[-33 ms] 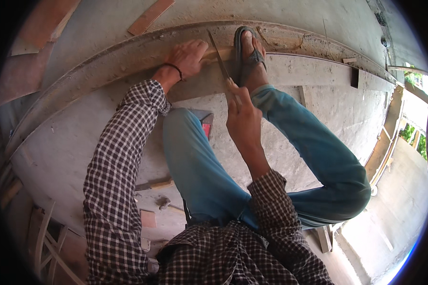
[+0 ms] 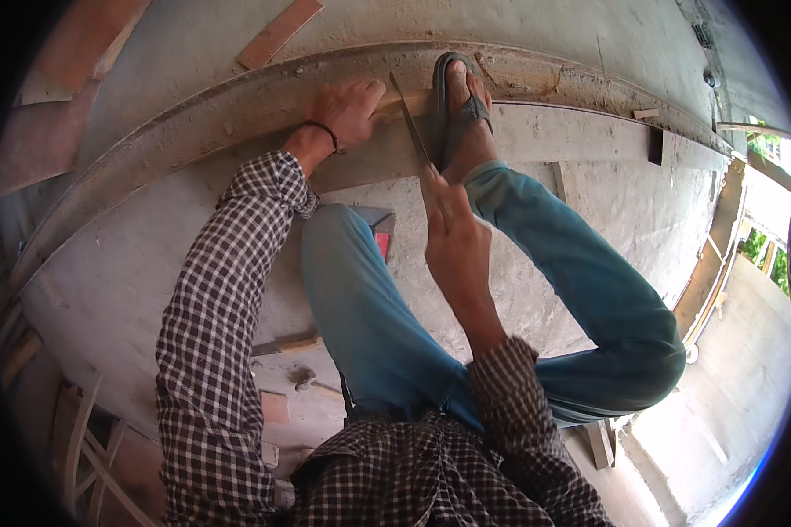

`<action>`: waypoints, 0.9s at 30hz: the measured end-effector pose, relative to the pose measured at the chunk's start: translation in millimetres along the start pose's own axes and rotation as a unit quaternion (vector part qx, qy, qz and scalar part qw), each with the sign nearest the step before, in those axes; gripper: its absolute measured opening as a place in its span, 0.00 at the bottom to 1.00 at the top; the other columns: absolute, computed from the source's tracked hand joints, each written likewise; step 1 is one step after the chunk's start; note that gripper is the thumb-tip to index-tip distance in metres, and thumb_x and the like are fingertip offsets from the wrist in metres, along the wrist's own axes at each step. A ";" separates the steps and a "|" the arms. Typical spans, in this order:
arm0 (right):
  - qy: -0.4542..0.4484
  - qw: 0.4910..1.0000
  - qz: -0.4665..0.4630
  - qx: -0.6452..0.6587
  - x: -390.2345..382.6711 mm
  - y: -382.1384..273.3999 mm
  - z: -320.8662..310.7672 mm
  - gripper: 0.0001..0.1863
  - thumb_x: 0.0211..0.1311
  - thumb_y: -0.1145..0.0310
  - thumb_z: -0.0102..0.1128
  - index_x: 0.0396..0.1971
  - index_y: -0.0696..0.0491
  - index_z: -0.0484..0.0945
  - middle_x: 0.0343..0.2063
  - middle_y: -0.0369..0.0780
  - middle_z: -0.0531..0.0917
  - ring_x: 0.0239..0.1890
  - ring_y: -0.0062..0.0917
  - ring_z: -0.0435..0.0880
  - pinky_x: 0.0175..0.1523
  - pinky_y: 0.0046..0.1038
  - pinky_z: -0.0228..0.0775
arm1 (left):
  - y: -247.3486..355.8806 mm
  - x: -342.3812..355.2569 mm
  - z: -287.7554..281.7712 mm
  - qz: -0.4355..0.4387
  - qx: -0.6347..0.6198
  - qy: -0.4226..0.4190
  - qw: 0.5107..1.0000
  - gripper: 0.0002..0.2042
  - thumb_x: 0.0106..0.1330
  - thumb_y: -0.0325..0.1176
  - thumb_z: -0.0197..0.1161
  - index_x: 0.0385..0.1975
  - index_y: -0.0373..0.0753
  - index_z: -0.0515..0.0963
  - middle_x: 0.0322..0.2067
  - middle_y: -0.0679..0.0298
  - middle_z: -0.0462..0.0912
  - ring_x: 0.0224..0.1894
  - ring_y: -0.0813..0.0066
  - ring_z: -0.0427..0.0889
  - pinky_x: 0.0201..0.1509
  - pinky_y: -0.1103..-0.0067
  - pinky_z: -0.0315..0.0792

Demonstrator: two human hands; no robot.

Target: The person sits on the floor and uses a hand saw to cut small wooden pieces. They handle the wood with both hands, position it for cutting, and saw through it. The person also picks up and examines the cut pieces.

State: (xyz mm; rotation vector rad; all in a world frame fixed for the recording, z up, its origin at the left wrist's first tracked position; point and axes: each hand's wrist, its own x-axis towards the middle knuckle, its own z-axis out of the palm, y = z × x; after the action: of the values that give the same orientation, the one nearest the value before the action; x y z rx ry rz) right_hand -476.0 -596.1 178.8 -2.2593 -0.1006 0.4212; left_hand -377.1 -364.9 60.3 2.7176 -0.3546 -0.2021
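Observation:
My right hand (image 2: 459,235) is closed round the handle of a handsaw. Its narrow blade (image 2: 413,127) points away from me and slants across a long wooden plank (image 2: 237,123). Just left of the blade, my left hand (image 2: 347,110) has its fingers curled down over the same plank, gripping it. My sandalled foot (image 2: 461,101) presses on the plank right beside the blade, on the other side. Most of the saw's handle is hidden inside my fingers.
Reddish board pieces (image 2: 279,33) lie beyond the plank at the far left. A wide board (image 2: 606,140) runs along the plank on the right. Under my knees are a dark object with a red patch (image 2: 382,241) and wood scraps (image 2: 274,406). Wooden strips (image 2: 97,448) stand lower left.
My right hand has drawn the saw back toward me and slightly right, its blade tip coming nearer with it. The left hand and the foot stay on the plank.

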 end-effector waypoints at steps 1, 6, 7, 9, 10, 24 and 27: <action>0.026 0.999 -0.047 0.004 -27.8 5.9 -3.5 0.16 0.72 0.78 0.53 0.58 0.55 0.75 0.46 0.55 0.85 0.47 0.51 0.86 0.47 0.46 0.80 | -1.9 -4.1 0.5 -0.013 0.001 -0.009 1.000 0.21 0.68 0.46 0.68 0.50 0.37 0.74 0.47 0.53 0.82 0.53 0.49 0.82 0.52 0.58 0.77; 0.037 0.999 -0.006 -0.002 27.0 1.3 19.0 0.16 0.73 0.77 0.53 0.58 0.53 0.73 0.38 0.58 0.84 0.41 0.58 0.84 0.40 0.53 0.74 | -2.3 14.3 -1.1 0.014 0.001 -0.001 1.000 0.20 0.69 0.46 0.67 0.50 0.39 0.74 0.47 0.53 0.83 0.53 0.48 0.82 0.52 0.57 0.77; 0.013 1.000 0.010 -0.010 25.1 -1.3 22.1 0.19 0.72 0.77 0.53 0.61 0.52 0.72 0.41 0.59 0.83 0.42 0.57 0.84 0.40 0.53 0.74 | -5.7 9.9 0.0 0.000 0.004 -0.013 1.000 0.19 0.69 0.46 0.67 0.50 0.39 0.74 0.47 0.53 0.83 0.52 0.48 0.82 0.52 0.58 0.77; 0.000 1.000 -0.002 -0.006 10.9 -4.1 8.5 0.20 0.72 0.78 0.53 0.62 0.52 0.72 0.40 0.58 0.83 0.41 0.57 0.84 0.40 0.53 0.74 | -8.9 3.2 8.5 -0.004 -0.007 -0.014 1.000 0.20 0.69 0.46 0.67 0.50 0.38 0.74 0.47 0.53 0.83 0.52 0.48 0.82 0.52 0.57 0.77; -0.008 1.000 -0.009 -0.004 -1.8 -6.1 0.0 0.20 0.72 0.78 0.53 0.62 0.51 0.72 0.40 0.58 0.83 0.40 0.57 0.84 0.39 0.53 0.74 | -11.8 -1.6 12.5 -0.007 -0.012 -0.014 1.000 0.20 0.69 0.46 0.67 0.49 0.37 0.74 0.47 0.53 0.83 0.52 0.47 0.82 0.52 0.57 0.77; 0.046 0.997 -0.050 0.024 -33.2 26.7 9.9 0.18 0.72 0.78 0.54 0.59 0.51 0.74 0.40 0.56 0.85 0.41 0.57 0.85 0.41 0.52 0.76 | -12.1 0.4 18.0 0.013 -0.006 -0.001 1.000 0.22 0.69 0.47 0.66 0.52 0.37 0.73 0.48 0.52 0.83 0.53 0.46 0.82 0.54 0.57 0.77; 0.049 0.999 -0.021 -0.009 16.9 25.4 29.7 0.18 0.71 0.78 0.54 0.59 0.51 0.74 0.38 0.55 0.85 0.39 0.57 0.85 0.40 0.52 0.76 | -7.3 11.3 18.2 0.024 -0.009 0.009 1.000 0.22 0.69 0.47 0.67 0.52 0.37 0.73 0.48 0.52 0.83 0.53 0.46 0.82 0.54 0.57 0.77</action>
State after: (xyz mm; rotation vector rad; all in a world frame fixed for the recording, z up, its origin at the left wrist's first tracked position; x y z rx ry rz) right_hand -471.6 -588.1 137.2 -2.2879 -0.1020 0.2872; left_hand -368.1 -368.1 39.7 2.6892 -0.4100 -0.1663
